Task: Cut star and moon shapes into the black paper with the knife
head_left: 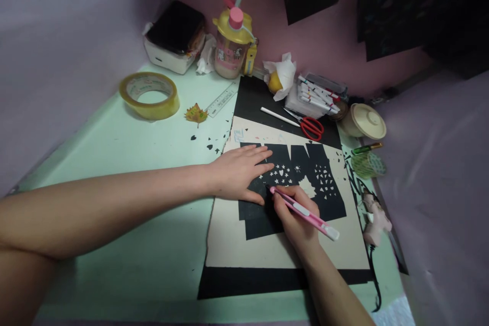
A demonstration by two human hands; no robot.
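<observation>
My left hand (239, 173) lies flat with fingers spread on the left part of the black paper (332, 209). Small shapes are cut through this paper: stars, a heart, triangles and a larger jagged opening. A pink craft knife (305, 214) slants in the fingers of my right hand (298, 219), its tip at the paper just right of my left thumb. The blade's exact contact is too small to make out. Beneath the black paper lies a pale board (225, 244), which rests on a larger black sheet (244, 283).
Behind the board lie red-handled scissors (312, 128), a white pen (280, 116) and a clear ruler (222, 99). A tape roll (150, 96) and a leaf (196, 113) are at left. A yellow-lidded bottle (231, 43) and a marker box (313, 97) stand behind; a pink glue gun (376, 221) is at right.
</observation>
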